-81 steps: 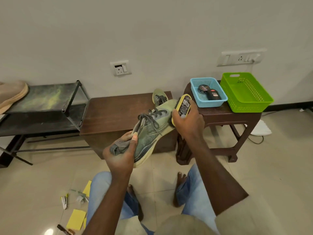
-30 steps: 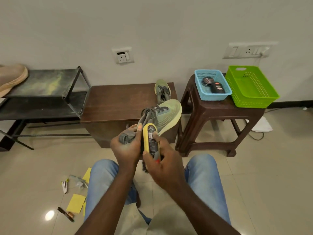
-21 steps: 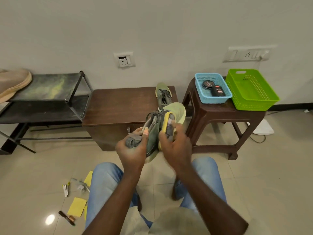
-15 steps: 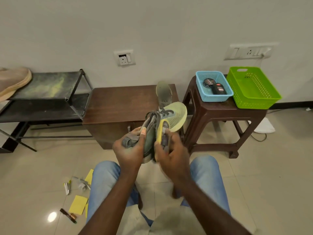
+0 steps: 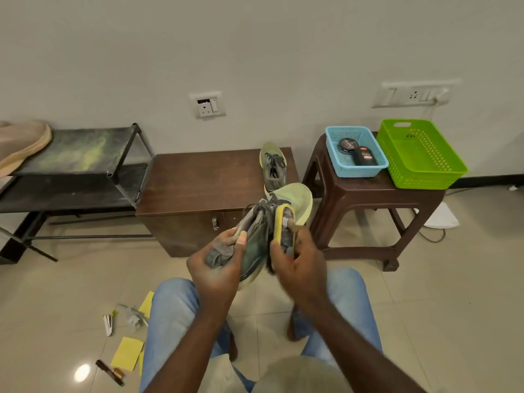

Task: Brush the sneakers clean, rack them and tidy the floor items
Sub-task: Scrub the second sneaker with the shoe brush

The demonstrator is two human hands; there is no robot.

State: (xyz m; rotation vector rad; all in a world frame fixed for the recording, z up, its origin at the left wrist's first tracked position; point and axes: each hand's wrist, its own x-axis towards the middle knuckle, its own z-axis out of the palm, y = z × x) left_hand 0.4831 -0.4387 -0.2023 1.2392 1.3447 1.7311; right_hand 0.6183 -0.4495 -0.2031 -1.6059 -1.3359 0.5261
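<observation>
Home room, shoe rack, tiled floor

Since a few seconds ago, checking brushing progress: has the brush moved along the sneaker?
Yes. The brush has come down from the toe toward the heel of the sneaker.

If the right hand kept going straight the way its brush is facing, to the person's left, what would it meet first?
The right hand presses the brush bristles-left, so it would meet the side of the held sneaker at once; they already look in contact. Behind that sits the left hand.
</observation>
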